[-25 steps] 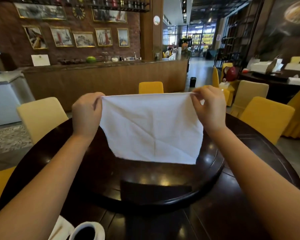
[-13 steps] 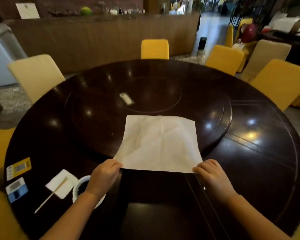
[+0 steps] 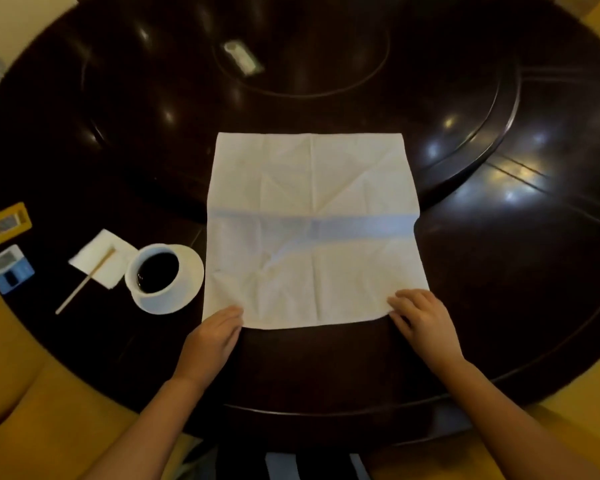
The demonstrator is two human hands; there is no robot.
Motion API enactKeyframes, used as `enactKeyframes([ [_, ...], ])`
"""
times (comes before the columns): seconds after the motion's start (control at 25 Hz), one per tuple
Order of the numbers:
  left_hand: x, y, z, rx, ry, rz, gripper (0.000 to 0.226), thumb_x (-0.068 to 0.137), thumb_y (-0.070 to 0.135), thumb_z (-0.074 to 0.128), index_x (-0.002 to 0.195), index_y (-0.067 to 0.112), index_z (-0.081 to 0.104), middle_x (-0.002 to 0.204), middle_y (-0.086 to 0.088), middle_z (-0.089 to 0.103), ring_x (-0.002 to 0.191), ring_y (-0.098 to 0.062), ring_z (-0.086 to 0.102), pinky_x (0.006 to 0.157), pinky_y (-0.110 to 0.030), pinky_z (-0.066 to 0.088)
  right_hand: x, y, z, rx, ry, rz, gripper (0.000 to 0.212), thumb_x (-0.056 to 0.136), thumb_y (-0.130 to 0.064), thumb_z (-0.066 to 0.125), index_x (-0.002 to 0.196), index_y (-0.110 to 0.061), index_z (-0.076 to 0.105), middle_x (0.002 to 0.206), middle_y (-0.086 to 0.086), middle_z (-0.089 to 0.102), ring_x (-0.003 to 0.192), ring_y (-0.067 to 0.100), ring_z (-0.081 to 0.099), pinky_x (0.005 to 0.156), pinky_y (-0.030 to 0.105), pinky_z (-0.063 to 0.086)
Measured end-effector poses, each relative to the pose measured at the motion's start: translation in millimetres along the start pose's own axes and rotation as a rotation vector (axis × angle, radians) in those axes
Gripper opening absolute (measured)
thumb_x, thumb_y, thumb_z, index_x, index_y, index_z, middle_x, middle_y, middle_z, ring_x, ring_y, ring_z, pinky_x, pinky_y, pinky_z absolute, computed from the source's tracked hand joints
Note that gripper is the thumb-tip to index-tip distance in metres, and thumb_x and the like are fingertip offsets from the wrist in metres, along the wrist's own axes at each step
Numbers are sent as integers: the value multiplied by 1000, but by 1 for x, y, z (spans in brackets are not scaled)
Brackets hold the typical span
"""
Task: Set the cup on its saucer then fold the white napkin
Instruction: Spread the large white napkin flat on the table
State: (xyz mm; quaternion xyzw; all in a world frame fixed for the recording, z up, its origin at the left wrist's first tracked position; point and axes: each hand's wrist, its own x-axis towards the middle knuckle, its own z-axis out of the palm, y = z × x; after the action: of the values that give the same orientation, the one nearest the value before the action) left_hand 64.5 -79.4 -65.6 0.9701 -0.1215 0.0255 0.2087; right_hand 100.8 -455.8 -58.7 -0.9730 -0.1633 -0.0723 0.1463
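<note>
The left hand (image 3: pixel 212 336) and right hand (image 3: pixel 419 318) each rest on a near corner of the white napkin (image 3: pixel 312 230), fingers laid over the cloth; whether they pinch the edge or only press it flat I cannot tell. From both hands the napkin runs straight away across the dark table (image 3: pixel 499 271), roughly square and spread flat with old creases, so a fold would likely carry the near edge to the far one. The cup (image 3: pixel 155 271), already on its saucer (image 3: pixel 187 285), sits just left of the napkin, nearer the left hand. No readable writing anywhere.
</note>
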Motion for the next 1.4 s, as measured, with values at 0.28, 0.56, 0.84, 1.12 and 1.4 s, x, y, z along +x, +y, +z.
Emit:
enactKeyframes([
  [0.28, -32, 10, 10, -1, 62, 0, 37, 91, 23, 44, 105, 0, 69, 116, -11, 67, 111, -19, 59, 104, -18, 34, -51, 4, 7, 32, 78, -35, 13, 84, -9, 64, 92, 0, 70, 89, 14, 69, 83, 29, 63, 72, 38, 54],
  [0.56, -74, 20, 16, -18, 47, 75, 28, 91, 18, 50, 103, 3, 70, 117, -10, 66, 111, -18, 60, 101, -24, 40, -109, -7, -1, 79, 71, 47, 27, 88, -21, 53, 89, -1, 71, 87, 12, 67, 86, 24, 59, 76, 29, 48],
  [0.84, -110, 36, 15, -28, 14, 75, 28, 90, 19, 51, 103, 3, 70, 116, -9, 66, 111, -20, 61, 102, -24, 40, -142, -19, -12, 98, -2, 111, 29, 86, -24, 51, 84, -2, 71, 86, 10, 66, 84, 23, 59, 76, 26, 47],
  [1.12, -71, 79, 24, -84, 44, 28, 48, 91, 25, 41, 135, 4, 45, 142, -11, 41, 137, -22, 31, 114, -35, 22, -105, -61, 2, 75, -63, 216, 49, 92, -31, 37, 136, -11, 43, 143, 17, 42, 133, 33, 34, 106, 46, 28],
  [1.4, 1, 119, 75, 291, -268, -3, 62, 89, 47, 27, 147, 26, 21, 155, -6, 21, 143, -24, 15, 111, -56, 18, -53, -85, 40, -63, -318, 180, 59, 94, -43, 20, 147, -23, 6, 156, 3, 3, 144, 22, 0, 116, 47, 3],
])
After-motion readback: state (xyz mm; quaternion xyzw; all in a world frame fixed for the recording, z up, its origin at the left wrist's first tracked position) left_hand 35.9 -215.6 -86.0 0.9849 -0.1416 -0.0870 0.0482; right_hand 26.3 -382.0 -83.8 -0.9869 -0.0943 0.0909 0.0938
